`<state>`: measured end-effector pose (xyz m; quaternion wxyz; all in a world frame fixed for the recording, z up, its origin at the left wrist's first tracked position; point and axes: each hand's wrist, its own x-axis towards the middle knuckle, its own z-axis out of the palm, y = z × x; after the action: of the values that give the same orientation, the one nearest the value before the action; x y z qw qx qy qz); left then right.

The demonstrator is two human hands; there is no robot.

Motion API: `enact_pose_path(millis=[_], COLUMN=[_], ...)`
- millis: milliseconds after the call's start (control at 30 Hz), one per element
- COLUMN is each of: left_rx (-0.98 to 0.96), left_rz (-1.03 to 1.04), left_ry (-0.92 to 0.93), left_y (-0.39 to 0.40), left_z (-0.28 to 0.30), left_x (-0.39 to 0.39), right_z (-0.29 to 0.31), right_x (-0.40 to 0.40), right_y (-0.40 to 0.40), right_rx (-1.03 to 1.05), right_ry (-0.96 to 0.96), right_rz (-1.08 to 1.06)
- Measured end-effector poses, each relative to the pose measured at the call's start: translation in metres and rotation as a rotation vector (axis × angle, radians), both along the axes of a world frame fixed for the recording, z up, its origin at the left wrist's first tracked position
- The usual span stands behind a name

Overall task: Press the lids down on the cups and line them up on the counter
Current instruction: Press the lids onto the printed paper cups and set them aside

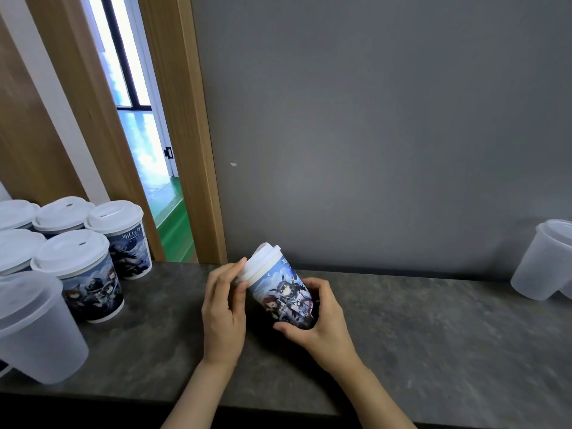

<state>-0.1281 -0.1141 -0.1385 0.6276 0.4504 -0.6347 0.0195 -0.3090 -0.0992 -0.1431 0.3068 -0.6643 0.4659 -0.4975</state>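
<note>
A printed paper cup (283, 292) with a white lid (263, 263) is tilted to the left above the dark stone counter (433, 329). My right hand (318, 323) grips the cup's lower body from the right. My left hand (224, 308) is at the lid's rim, fingers and thumb curled against it. Several lidded printed cups (83, 267) stand grouped at the left of the counter.
A frosted plastic cup (34, 329) with a lid stands at the near left edge. More frosted plastic cups (541, 261) sit at the far right. A grey wall rises behind the counter, and a wooden door frame (198, 150) stands at back left.
</note>
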Motion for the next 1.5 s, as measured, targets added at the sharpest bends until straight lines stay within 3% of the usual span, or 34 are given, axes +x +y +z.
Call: enact_pose_path(millis=[300,567,833,1133,1500], left_rx=[0.027,-0.044,-0.012,0.116,0.106], left_rz=[-0.085,-0.54,-0.759,-0.881,-0.823], left_ry=[-0.031,-0.319,-0.295,-0.267,-0.229], left_y=[-0.002,0.002,0.005,0.01,0.041], left_z=[0.023,0.062,0.068,0.064,0.061], left_x=[-0.017,-0.11,-0.228,-0.339,-0.48], right_z=[0.001,-0.004,0.0,-0.002,0.001], right_x=[-0.01,-0.091,-0.201,-0.3,-0.422], right_y=[0.0,0.018,0.042,0.06,0.085], right_rx=[0.058,0.065,0.077,0.092,0.082], right_ry=[-0.019,-0.029,-0.033,-0.048,-0.052], right_rz=[-0.073,-0.282,-0.483,-0.672,-0.826])
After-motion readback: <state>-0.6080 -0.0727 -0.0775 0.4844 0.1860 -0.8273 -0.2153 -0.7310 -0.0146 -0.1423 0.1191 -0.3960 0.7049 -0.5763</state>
